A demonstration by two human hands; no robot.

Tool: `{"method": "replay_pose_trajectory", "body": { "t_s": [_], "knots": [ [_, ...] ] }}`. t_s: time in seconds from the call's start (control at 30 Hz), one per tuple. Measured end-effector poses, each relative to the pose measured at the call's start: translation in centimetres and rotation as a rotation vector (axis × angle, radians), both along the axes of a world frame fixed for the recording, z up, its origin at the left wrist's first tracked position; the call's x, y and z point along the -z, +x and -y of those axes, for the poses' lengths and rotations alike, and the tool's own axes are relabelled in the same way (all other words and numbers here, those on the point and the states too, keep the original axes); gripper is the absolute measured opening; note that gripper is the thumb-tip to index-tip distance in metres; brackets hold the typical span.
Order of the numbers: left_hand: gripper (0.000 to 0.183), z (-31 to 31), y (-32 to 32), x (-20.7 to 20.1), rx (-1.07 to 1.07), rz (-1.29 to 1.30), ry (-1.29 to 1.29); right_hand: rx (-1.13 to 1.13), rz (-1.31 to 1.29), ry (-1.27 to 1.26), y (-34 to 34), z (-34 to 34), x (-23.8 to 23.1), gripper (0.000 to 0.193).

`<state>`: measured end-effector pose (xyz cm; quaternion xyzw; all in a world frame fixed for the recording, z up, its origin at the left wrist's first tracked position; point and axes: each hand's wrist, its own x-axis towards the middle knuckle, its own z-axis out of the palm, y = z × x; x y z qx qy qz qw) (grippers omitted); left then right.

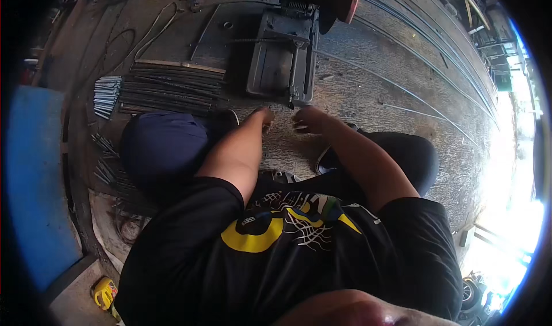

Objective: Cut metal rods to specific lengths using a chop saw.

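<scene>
From where I stand there is just the one head view, and everything in it sorts itself around the cutting machine (pixel 284 35), with its scuffed, tray-like metal base and rounded red guard (pixel 350 1). Left of the machine lies a stack of dark, straight rods (pixel 169 89), dull and rough-looking, and farther left a tight cluster of shorter, paler metal pieces (pixel 107 96). To its right, long, slim, bluish-grey bars (pixel 448 52) run out across the worn, streaky-grained floor (pixel 356 50).

The machine is the thing the hands are nearest to. Just in front of its near edge, on the person's side, the left hand (pixel 265 116) and right hand (pixel 309 120) face each other with a gap between them. The left fingers are bent and shadowed; I can't tell whether they pinch anything. The right fingers curve toward the left hand, looking slightly parted, but whether they hold or touch something small I can't tell either.
</scene>
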<state>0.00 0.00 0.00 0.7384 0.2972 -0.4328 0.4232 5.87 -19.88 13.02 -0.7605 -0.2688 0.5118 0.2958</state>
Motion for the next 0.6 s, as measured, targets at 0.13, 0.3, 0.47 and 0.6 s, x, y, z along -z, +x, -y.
{"method": "replay_pose_trajectory", "body": {
  "t_s": [0.13,0.3,0.47,0.6],
  "knots": [
    [0.021,0.2,-2.6,-2.9,0.253,0.024,-0.092,-0.003,-1.233,0.261,-2.0,-0.6,-4.2,0.039],
    [0.025,0.0,-1.4,-5.2,0.24,0.015,0.067,0.048,-0.184,-0.548,-0.1,2.0,-1.1,0.04],
    [0.025,0.2,-0.7,-4.5,-0.143,0.077,0.127,-0.911,0.434,-0.334,0.9,2.5,3.8,0.034],
    [0.023,0.0,-0.3,-4.2,-0.193,-0.068,0.0,-0.046,-0.071,0.436,-1.5,0.9,0.0,0.032]
  ]
}}
